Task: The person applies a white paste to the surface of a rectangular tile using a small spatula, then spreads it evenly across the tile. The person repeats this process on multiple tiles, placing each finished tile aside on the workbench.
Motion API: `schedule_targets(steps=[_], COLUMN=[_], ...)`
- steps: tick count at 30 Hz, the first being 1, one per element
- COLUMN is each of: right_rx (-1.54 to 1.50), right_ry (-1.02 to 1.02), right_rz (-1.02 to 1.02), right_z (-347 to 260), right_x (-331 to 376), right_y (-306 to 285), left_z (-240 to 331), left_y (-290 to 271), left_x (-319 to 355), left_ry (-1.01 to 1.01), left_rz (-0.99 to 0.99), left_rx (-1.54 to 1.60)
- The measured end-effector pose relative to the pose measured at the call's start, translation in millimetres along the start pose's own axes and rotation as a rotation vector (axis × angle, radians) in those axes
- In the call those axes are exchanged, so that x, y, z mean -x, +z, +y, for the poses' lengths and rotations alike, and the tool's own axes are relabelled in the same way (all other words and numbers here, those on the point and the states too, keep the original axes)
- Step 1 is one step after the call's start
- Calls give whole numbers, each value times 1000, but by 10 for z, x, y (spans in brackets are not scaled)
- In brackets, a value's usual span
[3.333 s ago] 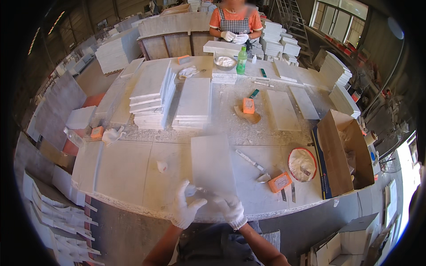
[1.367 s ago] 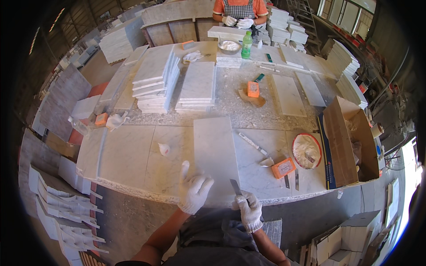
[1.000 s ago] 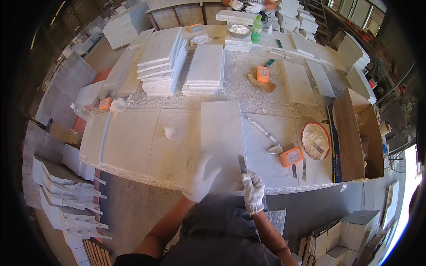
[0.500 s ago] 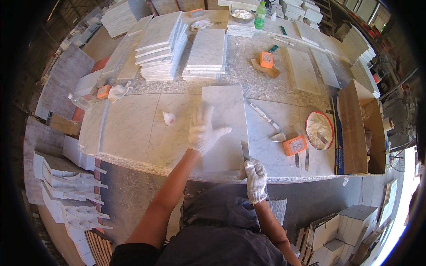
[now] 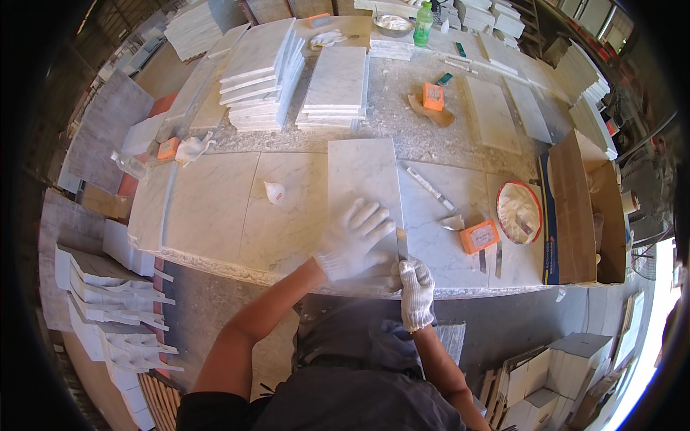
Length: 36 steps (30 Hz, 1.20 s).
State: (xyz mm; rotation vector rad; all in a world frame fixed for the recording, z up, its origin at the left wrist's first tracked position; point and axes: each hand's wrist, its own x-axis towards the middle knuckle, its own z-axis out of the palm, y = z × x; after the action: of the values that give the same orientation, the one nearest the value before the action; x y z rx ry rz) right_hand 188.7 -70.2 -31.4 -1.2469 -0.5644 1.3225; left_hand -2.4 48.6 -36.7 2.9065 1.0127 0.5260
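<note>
A pale grey-veined marble tile [image 5: 361, 172] lies upright to me at the near edge of the bench. My left hand [image 5: 353, 241], in a white knit glove slightly smeared by motion, is spread over the tile's lower half, fingers apart and holding nothing. At the tile's near right corner my right hand [image 5: 417, 293], gloved too, is closed around a flat metal scraper [image 5: 402, 246]. Its blade points away from me along the tile's right edge; the gripped end is hidden by the fingers. Left of the tile sits a small white squeeze bulb [image 5: 274, 192].
On the right are a white marker-like stick [image 5: 430, 188], an orange block [image 5: 479, 236], a red-rimmed bowl of white paste [image 5: 518, 212] and an open cardboard box [image 5: 575, 215]. Stacked tiles [image 5: 334, 79] stand farther back, with a green bottle [image 5: 422, 25] behind them.
My left hand has slid nearer to me and to the right across the tile, its fingers now pointing up and right. My right hand with the scraper has hardly moved.
</note>
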Motion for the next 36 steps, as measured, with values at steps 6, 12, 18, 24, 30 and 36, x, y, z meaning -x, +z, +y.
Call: schedule_targets(steps=[6, 12, 18, 24, 30, 36], right_rx=[-64, -125, -125, -131, -189, -218], right_ry=[-16, -20, -93, -74, -119, -88], right_rz=[74, 140, 125, 160, 163, 179], right_z=[79, -43, -174, -87, -164, -197], right_x=[47, 103, 156, 173, 212, 216], right_y=[-99, -176, -267, -268, -323, -319], left_z=[-510, 120, -461, 255, -401, 368], left_y=[-100, -112, -320, -261, -240, 25], left_x=[-115, 36, -252, -20, -132, 541], left_ry=[-439, -8, -793, 56, -483, 318], left_rz=[316, -85, 68, -434, 302, -15], left_rx=[-286, -15, -402, -21, -239, -800])
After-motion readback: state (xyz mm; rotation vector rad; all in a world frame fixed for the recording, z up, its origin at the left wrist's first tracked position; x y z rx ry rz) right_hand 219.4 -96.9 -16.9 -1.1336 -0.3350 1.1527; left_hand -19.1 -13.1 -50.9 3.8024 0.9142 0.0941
